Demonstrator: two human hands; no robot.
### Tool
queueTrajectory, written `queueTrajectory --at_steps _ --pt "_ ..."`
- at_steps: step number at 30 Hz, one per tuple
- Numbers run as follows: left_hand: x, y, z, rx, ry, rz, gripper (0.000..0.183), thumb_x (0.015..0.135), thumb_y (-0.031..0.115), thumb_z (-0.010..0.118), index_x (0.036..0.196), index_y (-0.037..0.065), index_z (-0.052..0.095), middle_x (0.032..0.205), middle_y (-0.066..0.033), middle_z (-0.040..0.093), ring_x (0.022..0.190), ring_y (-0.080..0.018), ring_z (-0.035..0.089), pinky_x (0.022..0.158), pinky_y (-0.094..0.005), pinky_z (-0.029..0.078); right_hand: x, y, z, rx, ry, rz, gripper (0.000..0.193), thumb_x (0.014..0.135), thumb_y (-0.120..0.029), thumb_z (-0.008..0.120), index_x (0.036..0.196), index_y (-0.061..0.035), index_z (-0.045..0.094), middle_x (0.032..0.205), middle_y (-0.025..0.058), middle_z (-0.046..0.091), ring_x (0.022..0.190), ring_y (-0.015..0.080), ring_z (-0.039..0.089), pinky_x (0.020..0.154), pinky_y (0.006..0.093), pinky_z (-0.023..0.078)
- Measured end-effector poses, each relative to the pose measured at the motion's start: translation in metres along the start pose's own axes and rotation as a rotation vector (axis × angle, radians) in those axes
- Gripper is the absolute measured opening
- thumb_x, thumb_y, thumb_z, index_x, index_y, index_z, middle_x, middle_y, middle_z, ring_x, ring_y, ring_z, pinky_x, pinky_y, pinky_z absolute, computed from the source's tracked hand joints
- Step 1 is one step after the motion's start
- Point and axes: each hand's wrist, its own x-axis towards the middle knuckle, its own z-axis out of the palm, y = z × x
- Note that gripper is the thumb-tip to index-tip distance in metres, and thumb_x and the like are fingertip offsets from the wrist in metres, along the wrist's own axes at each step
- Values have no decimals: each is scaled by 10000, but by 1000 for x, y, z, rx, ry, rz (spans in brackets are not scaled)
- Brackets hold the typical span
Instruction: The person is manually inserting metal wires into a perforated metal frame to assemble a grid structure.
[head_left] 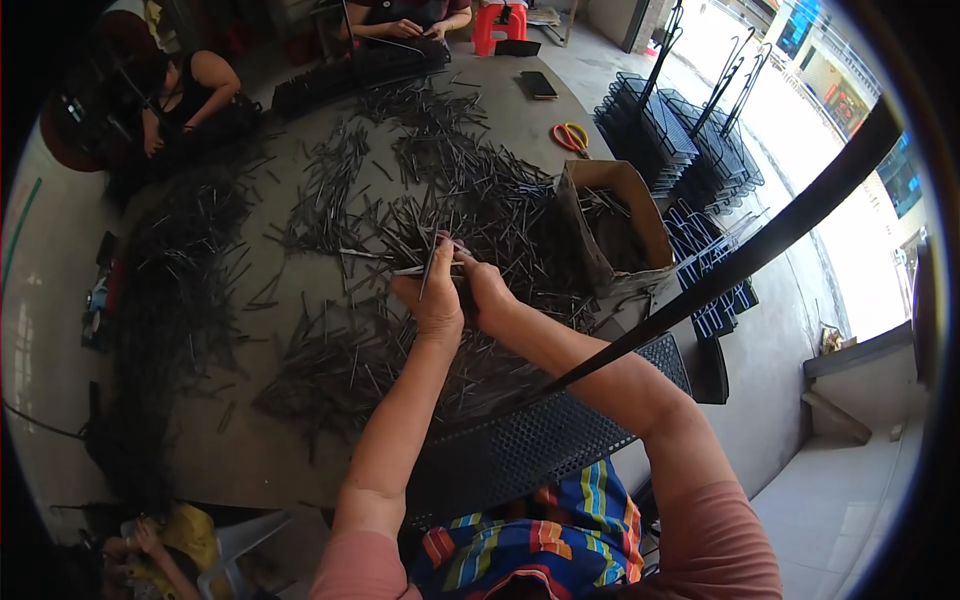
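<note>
Centrally in the head view, the left hand (436, 290) and the right hand (487, 287) sit close together over a grey table (515, 125). Fingers of the left hand are clamped on a few slim strips (428, 272), which poke out past its thumb and side. The right hand's fingers bend in beside the left thumb, partly hidden; I cannot tell whether they grip anything.

Taking the hands as the clock's centre, a pile of loose dark strips (500, 180) spreads from eleven to two o'clock, with more scattered at seven and nine. An open cardboard box (648, 225) stands between two and three, strips inside it. Scissors (571, 137) with red and yellow handles lie at one o'clock, and a dark phone (538, 85) farther out, nearer twelve. At five is a black perforated panel (530, 440); stacked black wire racks (650, 135) stand at two, beyond the table. One co-worker (205, 85) sits at ten, another (415, 15) at twelve.
</note>
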Motion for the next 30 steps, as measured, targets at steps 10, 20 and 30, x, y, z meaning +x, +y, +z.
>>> queueTrajectory --at_steps 10,20,30 --pt "-28 -25 -4 220 -509 373 453 735 104 779 1124 16 565 1208 -82 566 980 -156 594 918 -313 461 87 25 -68 1550 -646 675 467 983 -317 364 1379 -81 439 1401 88 453 1251 240 445 1097 352 310" --pt "18 -14 0 -347 64 -275 178 757 -4 690 899 -7 582 809 -56 619 643 -164 606 617 -307 526 0 -10 -17 -2 114 51 363 998 -403 401 1065 -118 616 1005 84 662 893 227 633 807 384 495" --pt "-19 -31 11 -56 -216 120 282 734 16 721 980 25 585 873 -50 642 819 -162 624 788 -299 506 4 2 -24 -278 6 -269 580 987 -470 255 1356 -86 484 1236 102 614 1119 282 562 1020 400 396"
